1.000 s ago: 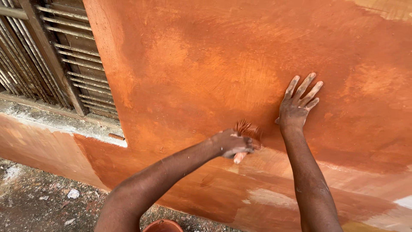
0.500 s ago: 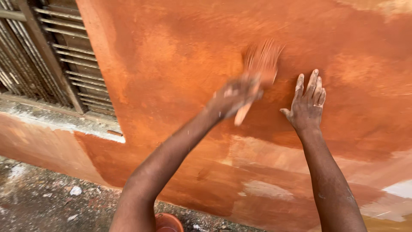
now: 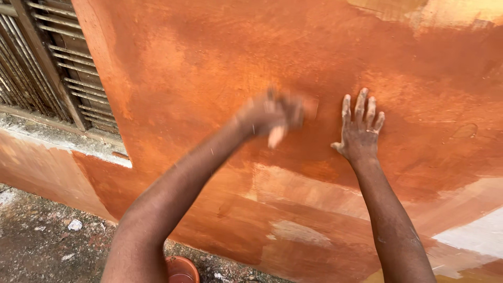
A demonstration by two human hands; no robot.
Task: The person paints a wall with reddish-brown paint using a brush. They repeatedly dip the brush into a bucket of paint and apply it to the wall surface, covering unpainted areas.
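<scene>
Orange-brown painted plaster wall (image 3: 220, 68) fills most of the view, running from the window frame at the left edge to the right edge. Its coat is uneven: deep rust tones in the middle band, lighter brushed streaks above, and pale cream or bare patches at the upper right corner, the lower centre and the lower right corner. The surface looks damp and streaked.

Slatted brown window shutter (image 3: 47, 63) occupies the upper left corner, set behind a grey, chipped concrete sill (image 3: 57, 139) that juts from the wall's left part. Rough grey ground (image 3: 36, 236) with small white chips lies below the wall's bottom edge at the lower left.

Left hand (image 3: 272, 112) is raised against the middle of the wall and is heavily blurred. It is curled around a pale-handled paintbrush (image 3: 277, 133), of which only the light handle end below the fist and a blurred orange trace at the upper right of the fist can be made out. Bristle contact with the wall cannot be told.

Right hand (image 3: 360, 133) rests flat on the wall just to the right of the brush, fingers spread and pointing up, holding nothing. The two hands are apart.

Small orange round container (image 3: 182, 270) shows only its rim at the bottom edge, beside the left forearm.
</scene>
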